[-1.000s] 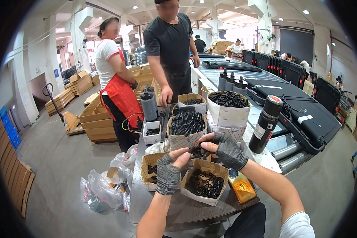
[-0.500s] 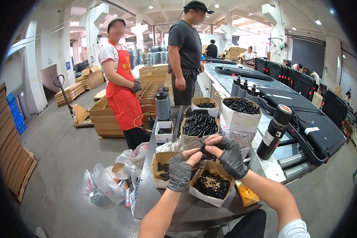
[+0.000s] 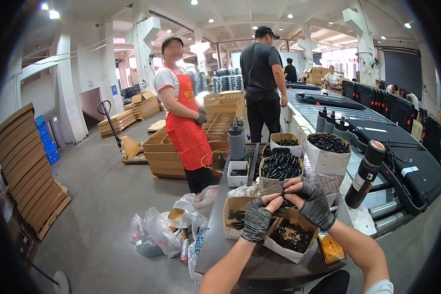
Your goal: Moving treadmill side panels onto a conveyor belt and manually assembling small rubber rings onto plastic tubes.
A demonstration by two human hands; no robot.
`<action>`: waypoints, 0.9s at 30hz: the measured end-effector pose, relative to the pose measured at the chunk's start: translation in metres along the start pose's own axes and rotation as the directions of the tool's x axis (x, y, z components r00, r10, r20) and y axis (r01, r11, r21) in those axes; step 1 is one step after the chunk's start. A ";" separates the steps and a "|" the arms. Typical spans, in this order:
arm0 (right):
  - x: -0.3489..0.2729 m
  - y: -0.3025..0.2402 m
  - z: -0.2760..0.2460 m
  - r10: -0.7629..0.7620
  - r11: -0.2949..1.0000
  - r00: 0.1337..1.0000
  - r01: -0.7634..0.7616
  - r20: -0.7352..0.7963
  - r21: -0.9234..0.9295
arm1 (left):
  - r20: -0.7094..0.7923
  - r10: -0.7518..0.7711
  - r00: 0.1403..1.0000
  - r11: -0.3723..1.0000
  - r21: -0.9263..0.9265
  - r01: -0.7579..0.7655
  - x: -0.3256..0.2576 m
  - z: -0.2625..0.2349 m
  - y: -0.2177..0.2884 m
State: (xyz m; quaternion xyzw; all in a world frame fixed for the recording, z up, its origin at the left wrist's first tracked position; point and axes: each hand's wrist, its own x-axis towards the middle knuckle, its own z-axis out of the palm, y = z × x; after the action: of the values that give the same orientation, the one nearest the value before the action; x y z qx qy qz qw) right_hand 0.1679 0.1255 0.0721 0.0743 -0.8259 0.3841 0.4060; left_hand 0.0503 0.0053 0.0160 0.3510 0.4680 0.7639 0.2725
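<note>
Both of my hands, in grey fingerless gloves, meet above the cardboard boxes on the dark table. My left hand (image 3: 258, 216) and my right hand (image 3: 315, 203) pinch a small black part (image 3: 282, 194) between their fingertips; the fingers cover most of it. Just below them is an open box (image 3: 283, 253) of small black rings (image 3: 295, 239). Left of that, partly behind my left hand, stands a box (image 3: 229, 230) with black pieces. Beyond my fingers, another box (image 3: 269, 185) is heaped with black tubular parts (image 3: 282, 164).
A white tub (image 3: 323, 161) of black parts and a tall black canister (image 3: 363, 179) stand right. A yellow package (image 3: 331, 249) lies by the table's (image 3: 215, 255) near edge. Plastic bags (image 3: 161, 232) lie on the floor. A red-aproned person (image 3: 183, 122) and another (image 3: 260, 73) stand beyond; a roller conveyor (image 3: 384, 209) runs right.
The view has swung left, shifting the scene rightward in the picture. The standing person in dark clothes has turned their back. My hands stay together at the small black part.
</note>
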 end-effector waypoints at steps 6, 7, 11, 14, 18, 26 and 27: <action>0.000 -0.008 -0.005 0.110 0.994 0.994 -0.111 0.004 0.023 | -0.008 0.044 0.999 0.999 -0.006 -0.044 0.007 -0.005 -0.008; 0.003 -0.011 -0.004 0.214 0.970 0.976 -0.209 -0.032 0.125 | 0.007 0.034 0.999 0.999 0.008 -0.034 0.008 -0.006 -0.007; 0.011 -0.008 -0.008 0.261 0.961 0.965 -0.260 -0.003 0.094 | 0.022 0.002 1.000 1.000 -0.015 -0.002 0.004 0.000 -0.003; 0.016 -0.007 -0.007 0.239 0.971 0.970 -0.238 0.054 -0.013 | 0.001 0.062 0.998 0.998 0.013 -0.062 0.006 -0.001 -0.005; 0.015 -0.013 -0.002 0.302 0.953 0.942 -0.301 0.150 -0.029 | -0.046 0.104 0.994 0.993 0.063 -0.101 0.005 -0.005 -0.018; 0.020 -0.003 -0.005 0.034 0.992 0.993 -0.020 0.111 -0.122 | 0.042 0.289 0.956 0.941 -0.196 -0.276 0.016 -0.001 -0.016; 0.026 -0.005 -0.005 0.115 0.990 0.985 -0.103 0.131 -0.097 | -0.010 0.229 0.973 0.953 -0.201 -0.226 0.009 0.004 0.002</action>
State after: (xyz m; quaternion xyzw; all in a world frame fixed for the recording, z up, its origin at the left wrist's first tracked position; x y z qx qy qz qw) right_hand 0.1565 0.1301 0.0957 0.0367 -0.8710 0.3624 0.3298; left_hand 0.0475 0.0133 0.0212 0.3786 0.3433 0.8310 0.2199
